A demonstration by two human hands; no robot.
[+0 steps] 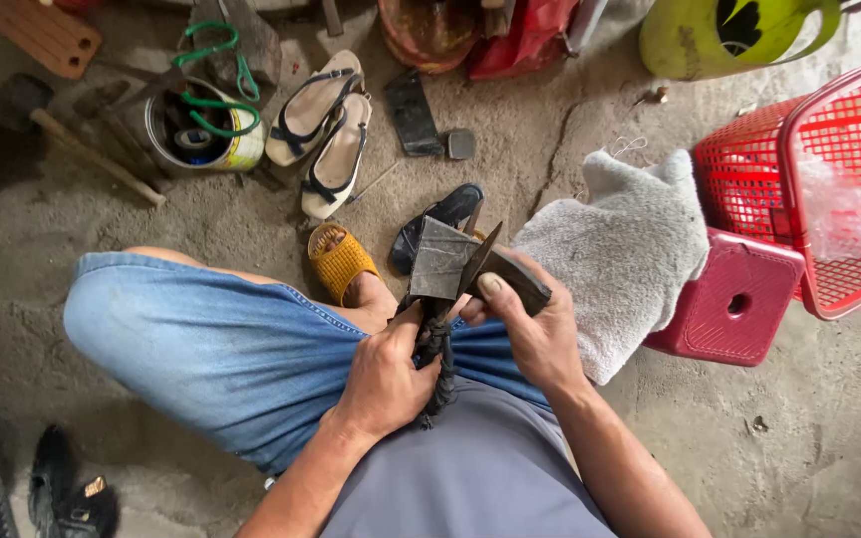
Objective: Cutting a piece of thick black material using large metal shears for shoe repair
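Head view shows the left hand (383, 377) clenched round the cord-wrapped handle of big shears (450, 274); right hand (535, 334) pinches a stiff-looking dark leather piece (515, 279), probably tough, best gripped near the blades.

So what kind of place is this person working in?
Probably an informal shoe-repair spot set up on a bare concrete floor. A pair of sandals lies beside a tin of tools, a hammer rests nearby, and the left hand and right hand work a dark shoe part with shears.
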